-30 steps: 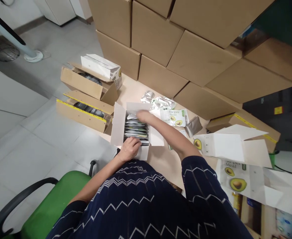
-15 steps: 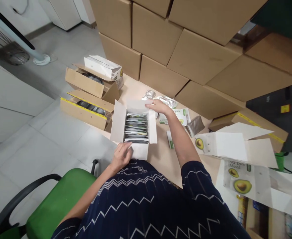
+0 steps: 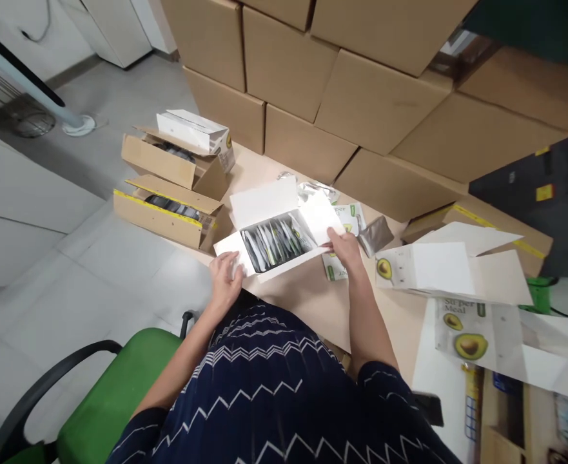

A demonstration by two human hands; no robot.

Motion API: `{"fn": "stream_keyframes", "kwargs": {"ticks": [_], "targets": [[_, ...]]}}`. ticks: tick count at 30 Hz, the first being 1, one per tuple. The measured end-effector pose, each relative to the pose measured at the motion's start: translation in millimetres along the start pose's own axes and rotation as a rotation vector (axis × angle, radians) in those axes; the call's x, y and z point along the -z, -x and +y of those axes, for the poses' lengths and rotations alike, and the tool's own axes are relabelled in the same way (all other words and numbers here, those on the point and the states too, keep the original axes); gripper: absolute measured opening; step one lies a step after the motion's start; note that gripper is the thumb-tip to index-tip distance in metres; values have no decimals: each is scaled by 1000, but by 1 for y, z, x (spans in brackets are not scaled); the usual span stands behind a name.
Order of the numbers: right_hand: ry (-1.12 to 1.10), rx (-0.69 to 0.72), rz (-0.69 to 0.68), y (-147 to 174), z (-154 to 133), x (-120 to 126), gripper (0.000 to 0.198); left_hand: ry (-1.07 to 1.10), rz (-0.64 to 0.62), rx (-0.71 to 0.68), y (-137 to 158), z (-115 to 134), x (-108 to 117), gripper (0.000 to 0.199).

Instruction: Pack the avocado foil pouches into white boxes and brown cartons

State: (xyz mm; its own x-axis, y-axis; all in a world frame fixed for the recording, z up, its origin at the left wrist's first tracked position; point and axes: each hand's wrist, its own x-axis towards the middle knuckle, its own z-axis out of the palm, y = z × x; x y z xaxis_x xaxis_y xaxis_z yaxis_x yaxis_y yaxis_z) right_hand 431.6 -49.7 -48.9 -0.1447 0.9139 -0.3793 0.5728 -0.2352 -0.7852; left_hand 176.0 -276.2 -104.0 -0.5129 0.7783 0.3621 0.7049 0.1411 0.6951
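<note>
In front of me is a white carton (image 3: 291, 263) with its flaps spread, turned lengthwise across the table. A row of flat sachets (image 3: 274, 241) stands packed inside it. My left hand (image 3: 226, 277) pinches the flap at the carton's left end. At the opposite end, my right hand (image 3: 344, 248) grips the right flap, thumb on top and fingers beneath. Just beyond the right hand lie a printed avocado packet (image 3: 352, 216) and a grey foil pouch (image 3: 376, 236). Silvery foil pouches (image 3: 315, 191) lie behind the carton, partly hidden by its flaps.
Open brown cartons (image 3: 160, 219) holding dark packs stand at the table's left, a white box (image 3: 191, 129) behind them. Stacked cardboard boxes (image 3: 303, 64) wall off the back. Open white avocado cartons (image 3: 438, 277) sit on the right. A green chair (image 3: 124, 386) is at lower left.
The white carton has rotated about a quarter turn, so its sachet row now runs left to right. My right hand has moved from its far edge to its right end; the left stays near.
</note>
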Motion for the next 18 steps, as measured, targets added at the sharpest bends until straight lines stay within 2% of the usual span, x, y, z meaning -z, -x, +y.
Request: {"fn": "stream_keyframes", "kwargs": {"ticks": [2,5,7,9,11,13,15,18], "targets": [[-71,-63,24,23,19,4,41,-31,14,65,3,-7,-3,39],[46,-8,32,50,35,6,50,51,47,225,8,-19,-12,57],[212,113,60,61,35,5,54,200,78,405,11,-27,-19,67],[343,269,89,66,31,4,52,403,114,596,12,-30,-25,67],[376,423,78,67,27,4,49,570,167,676,12,-28,-28,62],[350,521,7,65,23,6,52,628,254,619,12,-20,-27,60],[327,562,-106,61,23,10,56,581,329,492,11,-7,-23,62],[341,569,-281,52,23,15,55,462,298,295,7,15,-16,55]]}}
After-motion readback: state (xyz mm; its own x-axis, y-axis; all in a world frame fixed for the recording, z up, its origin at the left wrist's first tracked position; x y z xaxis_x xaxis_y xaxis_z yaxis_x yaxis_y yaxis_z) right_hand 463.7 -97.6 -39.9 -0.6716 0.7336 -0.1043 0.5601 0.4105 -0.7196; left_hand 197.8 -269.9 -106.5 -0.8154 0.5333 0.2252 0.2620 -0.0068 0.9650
